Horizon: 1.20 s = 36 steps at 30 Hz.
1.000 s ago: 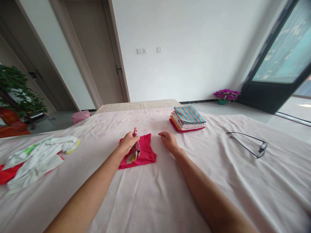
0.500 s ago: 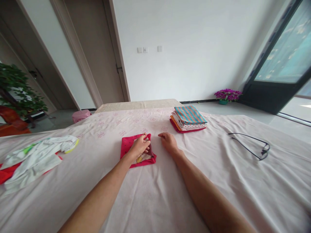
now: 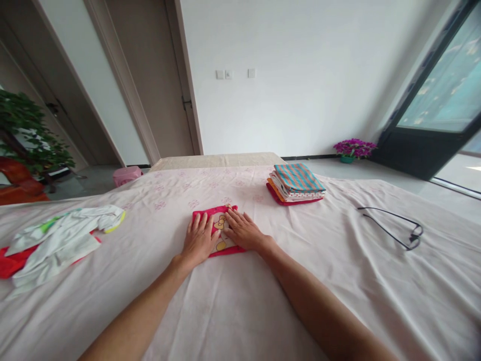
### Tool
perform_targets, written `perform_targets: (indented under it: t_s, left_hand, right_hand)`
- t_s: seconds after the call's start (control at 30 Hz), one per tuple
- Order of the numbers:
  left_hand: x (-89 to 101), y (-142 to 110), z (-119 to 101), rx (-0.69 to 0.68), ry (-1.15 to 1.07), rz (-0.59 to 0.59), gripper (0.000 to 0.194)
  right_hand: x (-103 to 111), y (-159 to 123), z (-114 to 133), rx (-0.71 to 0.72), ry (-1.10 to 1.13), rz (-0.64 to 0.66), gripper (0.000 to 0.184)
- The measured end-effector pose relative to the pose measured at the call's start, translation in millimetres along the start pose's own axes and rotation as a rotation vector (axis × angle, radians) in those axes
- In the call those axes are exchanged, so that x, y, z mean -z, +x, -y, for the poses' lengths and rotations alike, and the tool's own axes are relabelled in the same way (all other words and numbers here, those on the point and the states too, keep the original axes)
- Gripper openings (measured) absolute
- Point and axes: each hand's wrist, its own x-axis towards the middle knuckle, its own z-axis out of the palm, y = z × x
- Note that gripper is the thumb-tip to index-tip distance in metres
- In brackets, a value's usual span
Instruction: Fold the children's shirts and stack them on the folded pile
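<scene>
In front of me a folded red garment (image 3: 221, 244) with a pale cartoon print lies on the pink-white sheet (image 3: 240, 306). My left hand (image 3: 200, 237) rests flat on its left side, fingers stretched out. On the right side of the cloth, my right hand (image 3: 243, 229) also lies flat with its fingers spread. Both palms press down and cover parts of the print. Beyond my right hand sits a neat stack of folded clothes (image 3: 296, 184), with a blue and orange striped one on top.
Loose white and red clothes (image 3: 63, 240) lie crumpled at the left. Black-framed glasses (image 3: 394, 225) rest on the sheet at the right. A pink stool (image 3: 128, 175) stands past the far left edge, and purple flowers (image 3: 354, 147) stand on the floor near the door.
My left hand has let go of the garment's right part and moved left to lie flat. My right hand has come onto the cloth from beside it. The garment's fold now lies flatter.
</scene>
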Motion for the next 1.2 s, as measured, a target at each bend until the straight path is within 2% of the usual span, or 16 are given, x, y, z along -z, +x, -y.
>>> perform_targets:
  t_s: [0.07, 0.17, 0.27, 0.4, 0.57, 0.67, 0.77, 0.9, 0.97, 1.03, 1.1, 1.13, 1.2]
  left_hand:
    - [-1.4, 0.3, 4.7, 0.032, -0.172, 0.002, 0.060]
    - [3.9, 4.2, 20.6, 0.253, -0.615, -0.045, 0.066]
    - [15.0, 7.7, 41.7, 0.458, -0.836, -0.058, 0.070]
    - [32.5, 12.2, 61.4, 0.578, -0.991, 0.076, 0.064]
    - [46.1, 21.4, 65.0, 0.593, -1.110, 0.279, 0.051]
    - [48.7, 24.8, 63.9, 0.592, -1.137, 0.341, 0.046]
    - [51.6, 25.1, 62.8, 0.581, -1.166, 0.349, 0.043]
    - [63.4, 27.1, 58.3, 0.524, -1.217, 0.285, 0.038]
    - [72.8, 32.0, 55.4, 0.479, -1.249, 0.234, 0.037]
    - [82.4, 39.0, 53.9, 0.416, -1.307, 0.145, 0.039]
    - [89.1, 45.4, 55.7, 0.356, -1.369, 0.024, 0.042]
    - [90.4, 47.2, 58.4, 0.342, -1.386, -0.030, 0.043]
    - [87.9, 46.4, 68.2, 0.366, -1.374, -0.088, 0.044]
  right_hand:
    - [-3.7, -0.7, -6.6, -0.034, 0.019, 0.024, 0.060]
    - [-1.1, -0.6, -12.8, -0.110, 0.078, -0.032, 0.055]
    - [7.3, 2.5, -15.2, -0.277, 0.142, -0.097, 0.048]
    - [18.1, 16.4, -20.6, -0.440, 0.254, -0.121, 0.036]
    - [20.9, 42.4, -28.8, -0.597, 0.518, 0.011, 0.041]
    - [19.7, 49.1, -26.8, -0.587, 0.596, 0.031, 0.029]
    - [20.7, 47.6, -19.5, -0.556, 0.692, 0.026, 0.018]
    - [34.1, 41.6, -6.3, -0.503, 0.804, 0.024, 0.008]
    - [49.1, 38.6, 2.4, -0.448, 0.813, -0.038, 0.012]
    - [67.1, 34.5, 14.0, -0.380, 0.712, -0.217, 0.015]
    - [81.8, 27.8, 28.5, -0.299, 0.509, -0.417, 0.014]
    - [85.7, 23.1, 36.3, -0.240, 0.407, -0.467, 0.013]
    - [83.5, 10.7, 50.3, -0.057, 0.267, -0.443, 0.015]
